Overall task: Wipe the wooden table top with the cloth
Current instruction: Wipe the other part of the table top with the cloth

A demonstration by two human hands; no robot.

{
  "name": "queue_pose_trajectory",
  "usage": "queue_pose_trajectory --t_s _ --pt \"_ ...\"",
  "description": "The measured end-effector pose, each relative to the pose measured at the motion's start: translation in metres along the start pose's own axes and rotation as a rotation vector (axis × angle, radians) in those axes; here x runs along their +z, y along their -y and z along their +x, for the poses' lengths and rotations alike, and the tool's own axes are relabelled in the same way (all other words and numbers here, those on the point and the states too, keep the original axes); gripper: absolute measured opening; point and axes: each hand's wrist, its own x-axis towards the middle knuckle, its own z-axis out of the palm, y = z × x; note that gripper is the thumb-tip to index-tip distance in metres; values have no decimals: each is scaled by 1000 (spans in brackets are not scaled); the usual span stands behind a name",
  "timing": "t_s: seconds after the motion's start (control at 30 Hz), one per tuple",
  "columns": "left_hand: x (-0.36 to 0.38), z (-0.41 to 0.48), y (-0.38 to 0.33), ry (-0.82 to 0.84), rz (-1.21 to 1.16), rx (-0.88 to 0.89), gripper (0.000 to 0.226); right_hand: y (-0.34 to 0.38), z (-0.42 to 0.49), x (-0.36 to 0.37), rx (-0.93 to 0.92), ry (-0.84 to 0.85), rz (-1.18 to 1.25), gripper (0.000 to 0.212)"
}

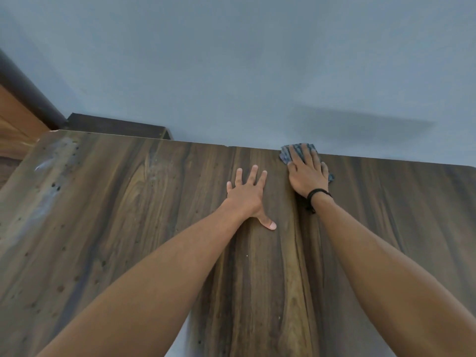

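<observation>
The wooden table top point(128, 215) fills the lower half of the view, dark brown with streaked grain. A blue-grey patterned cloth point(286, 155) lies at the table's far edge, against the wall. My right hand point(305, 173) presses flat on the cloth with straight fingers and covers most of it; a black band circles the wrist. To its left, my left hand point(248, 194) rests flat on the bare wood, fingers spread, holding nothing.
A grey-blue wall point(244, 73) rises right behind the table's far edge. At the far left stand a dark wooden ledge point(116, 127) and an orange-brown panel point(13, 119). Pale smears and dark spots point(49, 161) mark the table's left part.
</observation>
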Motion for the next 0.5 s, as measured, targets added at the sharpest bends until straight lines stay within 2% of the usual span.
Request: queue_pose_trajectory --t_s 0.07,0.17,0.2,0.33,0.43,0.5 --pt "0 -2 0 5 1 -5 148 11 5 -2 5 50 -2 54" --pt "1 -4 0 -12 4 11 146 -1 0 -3 -214 91 -93 53" --pt "0 -5 -1 -12 3 10 146 -7 -1 -5 -210 91 -91 53" --pt "-1 -4 -2 6 -1 -3 147 2 -7 0 -1 -4 -24 54" --pt "0 -2 -1 -5 8 5 147 -3 -13 6 -166 7 -94 54" --pt "-1 -1 -1 -1 1 8 147 -15 -7 -1 -193 30 -103 53"
